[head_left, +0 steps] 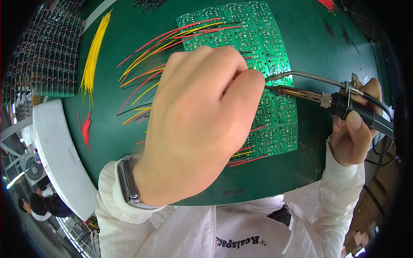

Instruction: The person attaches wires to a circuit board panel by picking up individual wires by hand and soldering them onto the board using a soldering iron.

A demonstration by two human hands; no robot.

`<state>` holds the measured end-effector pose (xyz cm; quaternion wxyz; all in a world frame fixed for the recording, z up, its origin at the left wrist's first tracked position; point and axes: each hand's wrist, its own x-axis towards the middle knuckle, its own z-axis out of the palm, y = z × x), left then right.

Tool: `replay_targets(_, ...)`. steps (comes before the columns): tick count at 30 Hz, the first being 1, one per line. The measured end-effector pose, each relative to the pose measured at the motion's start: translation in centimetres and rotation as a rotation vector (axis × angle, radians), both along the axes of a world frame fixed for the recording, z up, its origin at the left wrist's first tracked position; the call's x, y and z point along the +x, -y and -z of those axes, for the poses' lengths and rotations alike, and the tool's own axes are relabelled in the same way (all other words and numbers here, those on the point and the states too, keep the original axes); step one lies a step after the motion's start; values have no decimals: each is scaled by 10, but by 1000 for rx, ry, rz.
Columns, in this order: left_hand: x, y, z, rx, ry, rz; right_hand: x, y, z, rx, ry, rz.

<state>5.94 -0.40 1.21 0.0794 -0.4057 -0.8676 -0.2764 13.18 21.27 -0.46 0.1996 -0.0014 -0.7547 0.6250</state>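
A panel of green circuit boards lies on the green table mat, with red, yellow and black wires fanning out from it to the left. My left hand is closed in a pinch over the middle of the panel. Whatever its fingertips hold is hidden behind the hand. On the right, my right hand grips a soldering iron with a thin metal feed tube clamped along it. The iron's tip and the tube's end meet over the panel, just right of my left fingers.
A bundle of yellow wires and short red wires lie to the left. Stacked circuit boards stand at the far left, above a white curved surface. More red wires lie at the upper right. Other people are in the background.
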Motion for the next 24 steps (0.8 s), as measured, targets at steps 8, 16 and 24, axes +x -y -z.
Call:
replay_targets(8,0,1,1,6,3,1,-1,3,-3,-62,74,-4)
replay_targets(16,-3,1,3,-18,-51,4,0,-8,1,5,60,-21)
replay_targets(24,-3,1,5,-15,-67,16,0,-9,-2,10,106,-39)
